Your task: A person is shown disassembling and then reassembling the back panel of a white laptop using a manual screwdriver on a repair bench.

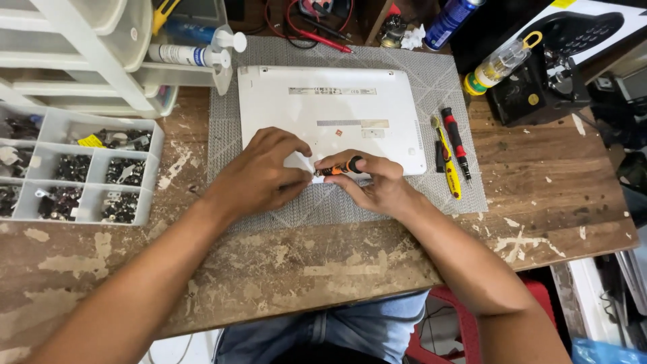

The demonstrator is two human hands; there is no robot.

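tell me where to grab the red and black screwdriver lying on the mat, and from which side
Grip the red and black screwdriver around its thick red handle, at the end far from the person, probably coming from above. It lies flat on the grey mat, with the yellow tool close on its left.

Head camera looks steeply down, close, at the workbench (283, 269).

The near edge of the white laptop (330, 114) lies hidden under both hands. The orange screwdriver (340, 167) shows only its handle; its tip vanishes behind the left hand (259, 174), so what it meets cannot be told. Parts in the compartment tray (77, 172) at left are too small to identify, and the tray is cut off by the edge.
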